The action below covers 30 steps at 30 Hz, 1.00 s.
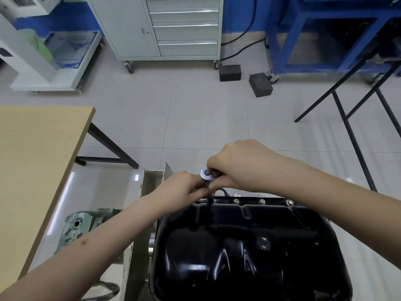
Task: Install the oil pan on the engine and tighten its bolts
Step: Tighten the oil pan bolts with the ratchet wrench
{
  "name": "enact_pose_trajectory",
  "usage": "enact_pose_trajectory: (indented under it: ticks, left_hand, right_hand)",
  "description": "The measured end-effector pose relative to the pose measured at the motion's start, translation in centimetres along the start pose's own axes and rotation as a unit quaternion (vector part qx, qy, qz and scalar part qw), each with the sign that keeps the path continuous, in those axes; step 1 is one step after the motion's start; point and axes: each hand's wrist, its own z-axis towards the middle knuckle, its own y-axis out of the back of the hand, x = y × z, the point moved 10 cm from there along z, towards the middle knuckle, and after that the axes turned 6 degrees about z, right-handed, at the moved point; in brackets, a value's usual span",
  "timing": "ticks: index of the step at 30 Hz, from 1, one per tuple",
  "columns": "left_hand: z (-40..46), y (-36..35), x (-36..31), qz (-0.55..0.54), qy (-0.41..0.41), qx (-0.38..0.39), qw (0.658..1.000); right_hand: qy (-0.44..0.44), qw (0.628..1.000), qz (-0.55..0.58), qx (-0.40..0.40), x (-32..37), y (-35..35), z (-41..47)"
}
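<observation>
Glossy black steel oil pan [243,253] sits lower centre; right hand [240,166] wraps the chrome ratchet wrench [207,173], left hand [184,187] pinches its extension at the far-edge bolt; any tilt and the socket slips off

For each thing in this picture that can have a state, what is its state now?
oil pan: seated on the engine
far-edge bolts: in their holes
ratchet: upright over the pan's far-left corner
right hand: grips the ratchet handle
left hand: holds the extension below the head
cabinet drawers: closed
</observation>
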Motion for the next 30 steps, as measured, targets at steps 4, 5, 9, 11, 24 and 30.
enact_pose_trajectory:
  ticks: [4, 5, 9, 11, 24, 30]
  left_hand:
    - [-0.1, 0.4, 0.6, 0.017, 0.029, -0.015, 0.999]
    - [0.0, 0.5, 0.6, 0.015, 0.030, -0.018, 0.999]
    - [0.1, 0.4, -0.1, 0.010, 0.014, -0.013, 1.000]
    - [0.3, 0.0, -0.8, 0.014, -0.008, 0.005, 1.000]
    - [0.2, 0.3, -1.2, -0.013, -0.003, -0.003, 1.000]
    - [0.8, -0.2, -1.8, 0.050, -0.016, 0.033, 0.998]
  right_hand:
    - [-0.044, 0.997, 0.065, -0.023, 0.6, -0.5, -0.3]
    - [-0.045, 0.997, 0.060, -0.024, 0.5, -0.4, -0.1]
    - [0.003, 0.999, 0.045, 0.015, -0.1, 0.0, 0.8]
    - [0.065, 0.997, 0.021, 0.045, 0.4, 0.0, 0.9]
    - [-0.056, 0.997, 0.056, 0.011, -0.3, -0.7, -0.9]
    - [0.004, 0.999, 0.029, 0.037, -0.7, -0.4, -0.3]
